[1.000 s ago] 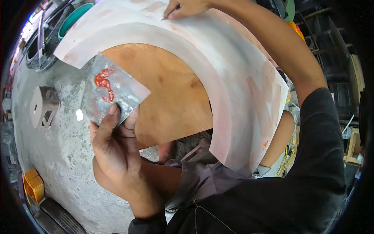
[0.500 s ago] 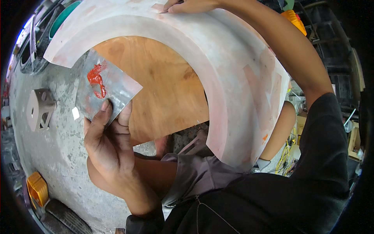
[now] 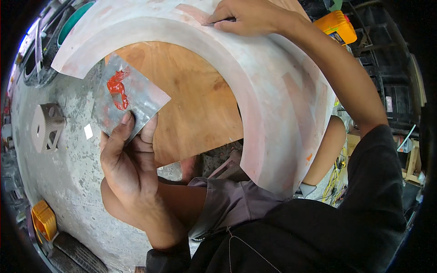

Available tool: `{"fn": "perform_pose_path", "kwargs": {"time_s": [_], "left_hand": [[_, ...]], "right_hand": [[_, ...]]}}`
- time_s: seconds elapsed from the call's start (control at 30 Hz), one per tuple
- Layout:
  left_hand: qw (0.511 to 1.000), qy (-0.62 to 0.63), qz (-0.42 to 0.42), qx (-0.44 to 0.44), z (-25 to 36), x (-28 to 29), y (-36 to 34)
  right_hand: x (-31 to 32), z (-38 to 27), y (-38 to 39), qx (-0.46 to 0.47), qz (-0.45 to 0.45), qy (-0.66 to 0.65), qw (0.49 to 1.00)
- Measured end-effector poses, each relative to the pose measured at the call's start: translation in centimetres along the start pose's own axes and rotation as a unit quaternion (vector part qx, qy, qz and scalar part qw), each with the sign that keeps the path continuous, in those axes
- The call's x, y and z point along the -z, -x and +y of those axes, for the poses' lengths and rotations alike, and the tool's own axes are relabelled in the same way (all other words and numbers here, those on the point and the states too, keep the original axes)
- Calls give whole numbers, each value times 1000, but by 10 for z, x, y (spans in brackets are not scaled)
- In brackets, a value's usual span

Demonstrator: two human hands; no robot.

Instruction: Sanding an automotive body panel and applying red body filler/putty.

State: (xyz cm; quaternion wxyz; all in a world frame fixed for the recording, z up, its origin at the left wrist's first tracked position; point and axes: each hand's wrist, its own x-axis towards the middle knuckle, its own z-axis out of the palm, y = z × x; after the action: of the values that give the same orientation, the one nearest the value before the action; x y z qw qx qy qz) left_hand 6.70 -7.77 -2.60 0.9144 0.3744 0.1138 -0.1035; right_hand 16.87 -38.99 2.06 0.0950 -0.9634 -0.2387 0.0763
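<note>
My left hand is closed on the lower corner of a thin flat grey mixing plate, thumb on top. A glossy blob of red putty lies on that plate. Across the wooden board, my right hand pinches a thin dark putty spreader, mostly hidden by the fingers. Its edge meets the top of a curved, whitish, arch-shaped car fender. Beside the spreader runs a pinkish smear of putty. Other pinkish patches and a small orange spot mark the fender's right side.
Plywood fills the fender's arch. On the concrete floor at left stand a beige stool and a yellow container, near dark tyres. Another yellow container is at far right. Yellow cables lie beyond my right knee.
My right hand has moved right and nearer with the spreader, and a longer pinkish smear shows behind it. My left hand and the plate have shifted slightly right.
</note>
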Motion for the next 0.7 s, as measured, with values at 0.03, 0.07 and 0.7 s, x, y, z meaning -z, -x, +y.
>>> {"fn": "perform_pose_path", "kwargs": {"time_s": [0.03,0.07,0.7], "left_hand": [[1000,-4,2,0,0,0,0],[1000,-2,-2,-1,-1,-1,0],[999,30,-27,0,-4,4,-4]], "right_hand": [[0,-1,4,9,-11,20,1000],[1,0,7,18,-22,41,999],[15,17,-24,-18,-16,-14,1000]]}}
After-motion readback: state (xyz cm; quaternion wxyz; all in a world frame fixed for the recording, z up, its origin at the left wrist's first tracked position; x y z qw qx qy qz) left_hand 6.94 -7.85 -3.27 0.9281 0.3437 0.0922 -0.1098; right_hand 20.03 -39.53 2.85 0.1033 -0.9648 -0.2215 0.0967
